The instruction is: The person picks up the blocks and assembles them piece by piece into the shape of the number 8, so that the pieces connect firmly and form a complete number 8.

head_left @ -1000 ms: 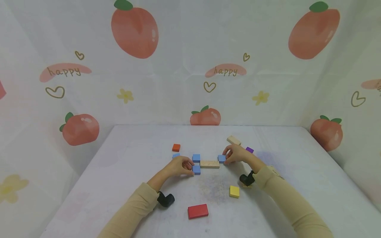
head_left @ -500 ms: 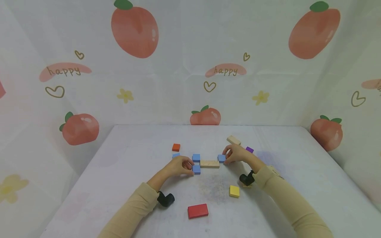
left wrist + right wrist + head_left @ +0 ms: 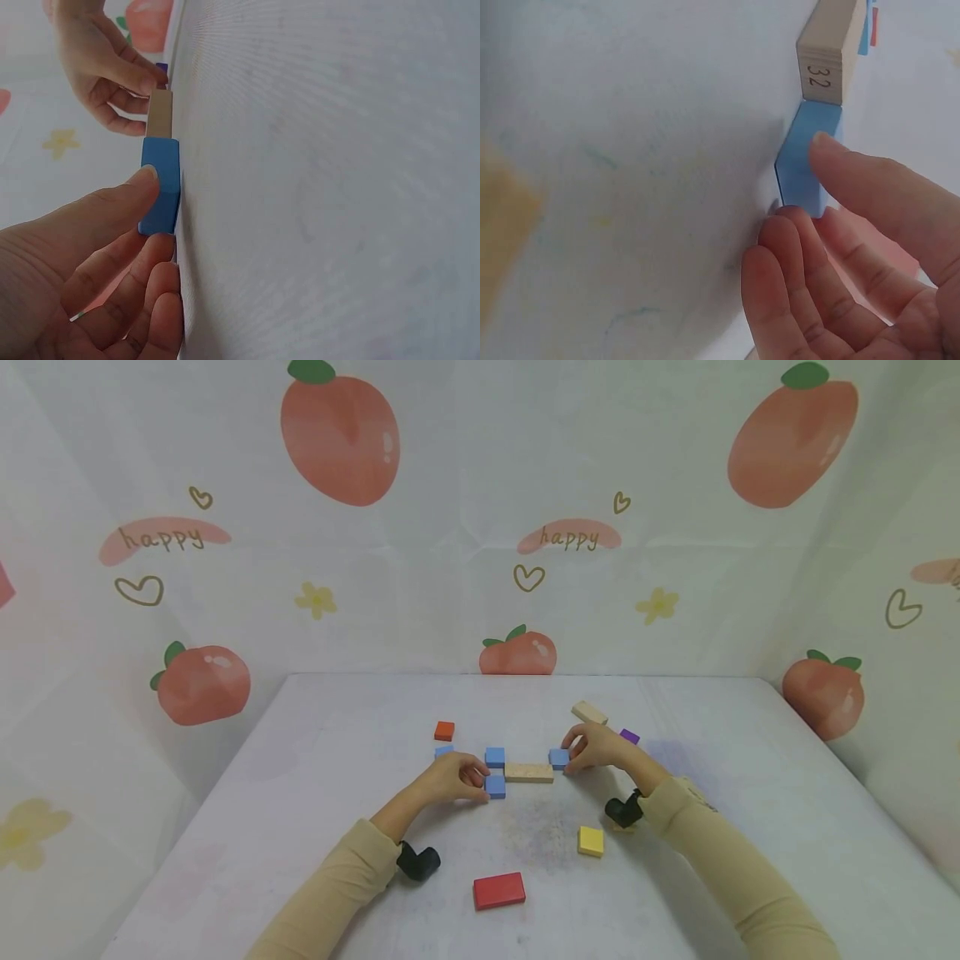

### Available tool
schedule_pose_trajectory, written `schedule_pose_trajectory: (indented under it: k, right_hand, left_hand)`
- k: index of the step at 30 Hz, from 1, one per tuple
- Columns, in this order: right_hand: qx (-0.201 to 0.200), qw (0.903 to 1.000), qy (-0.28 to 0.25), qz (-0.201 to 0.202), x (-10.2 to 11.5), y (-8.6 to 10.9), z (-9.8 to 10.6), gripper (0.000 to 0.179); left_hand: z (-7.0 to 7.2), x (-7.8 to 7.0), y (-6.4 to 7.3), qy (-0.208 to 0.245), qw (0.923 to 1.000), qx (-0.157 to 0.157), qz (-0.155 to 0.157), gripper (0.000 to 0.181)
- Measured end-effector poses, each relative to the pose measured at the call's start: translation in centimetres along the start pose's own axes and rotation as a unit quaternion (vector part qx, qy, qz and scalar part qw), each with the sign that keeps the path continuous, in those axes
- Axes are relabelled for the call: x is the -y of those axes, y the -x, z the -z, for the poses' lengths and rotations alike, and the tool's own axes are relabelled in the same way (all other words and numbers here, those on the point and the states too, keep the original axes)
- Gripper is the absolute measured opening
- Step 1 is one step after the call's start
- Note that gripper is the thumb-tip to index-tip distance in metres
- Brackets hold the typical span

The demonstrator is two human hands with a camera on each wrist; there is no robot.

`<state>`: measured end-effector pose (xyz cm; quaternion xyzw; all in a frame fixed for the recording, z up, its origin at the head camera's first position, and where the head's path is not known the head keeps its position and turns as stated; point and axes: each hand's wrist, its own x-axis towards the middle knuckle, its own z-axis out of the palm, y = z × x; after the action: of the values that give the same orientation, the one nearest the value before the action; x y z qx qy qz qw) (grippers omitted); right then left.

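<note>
In the head view, my left hand (image 3: 452, 779) pinches a blue block (image 3: 495, 787) at the left end of a plain wooden block (image 3: 528, 772). Its thumb lies on the block's side in the left wrist view, with the fingers at the block's end. My right hand (image 3: 594, 747) pinches another blue block (image 3: 558, 759) by the wooden block's right end. The right wrist view shows the number 32 on that wooden end, right against the blue block (image 3: 802, 161). A third blue block (image 3: 495, 757) lies just behind the left one.
Another blue block (image 3: 444, 751) is partly hidden behind my left hand, near an orange block (image 3: 444, 731). A second wooden block (image 3: 589, 712) and a purple block (image 3: 629, 737) lie behind my right hand. Nearer me are a yellow block (image 3: 590, 842) and a red block (image 3: 498, 891).
</note>
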<state>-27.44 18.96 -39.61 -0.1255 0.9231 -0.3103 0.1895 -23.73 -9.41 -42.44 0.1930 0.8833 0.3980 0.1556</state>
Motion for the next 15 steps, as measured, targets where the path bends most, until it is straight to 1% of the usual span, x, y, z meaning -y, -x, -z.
schedule_pose_trajectory:
  k: [6,12,13,14,15]
  right_hand:
    - [-0.006,0.9999,0.006,0.006,0.0,0.6,0.6,0.035]
    - [0.003,0.9997,-0.016,0.02,-1.0,1.5,1.4,0.034]
    - [0.007,0.9994,-0.017,0.03,-1.1,1.8,1.6,0.034]
    - [0.01,0.9981,-0.02,0.057,-1.8,1.7,1.6,0.033]
    - [0.013,0.9971,-0.021,0.072,-2.0,2.0,1.7,0.034]
  left_hand:
    - [0.0,-0.1,0.1,-0.003,1.0,-0.002,-0.002,0.032]
    - [0.1,0.0,0.0,0.0,1.0,-0.001,0.003,0.032]
    - [0.0,0.0,0.0,0.001,1.0,-0.001,0.004,0.032]
    - [0.0,0.0,0.0,-0.001,1.0,-0.001,0.0,0.033]
    - [0.0,0.1,0.0,-0.001,1.0,-0.001,0.0,0.033]
